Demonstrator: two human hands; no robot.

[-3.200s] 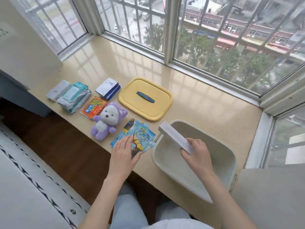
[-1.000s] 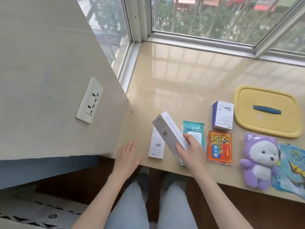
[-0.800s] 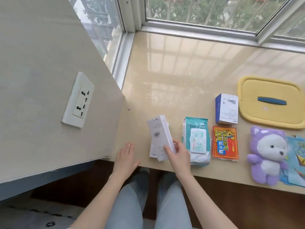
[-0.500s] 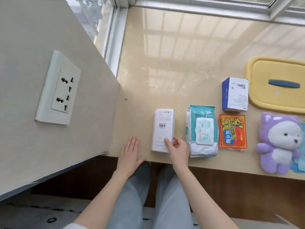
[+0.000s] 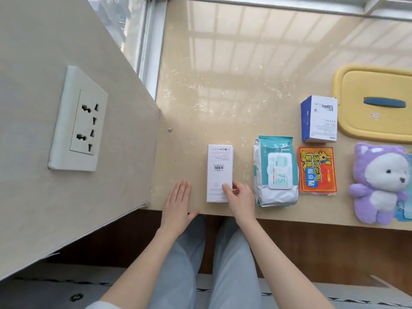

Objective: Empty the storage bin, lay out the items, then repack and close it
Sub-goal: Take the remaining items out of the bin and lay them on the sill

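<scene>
right hand (image 5: 240, 198) on white box (image 5: 219, 170) corner

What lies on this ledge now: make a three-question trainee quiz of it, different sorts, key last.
1. True or false: the left hand rests flat on the ledge, holding nothing.
2. The wipes pack lies: A) left of the white box; B) right of it; C) on top of it.
3. Which hand pinches the white box's near right corner?
Key: 1 true; 2 B; 3 the right hand.
</scene>
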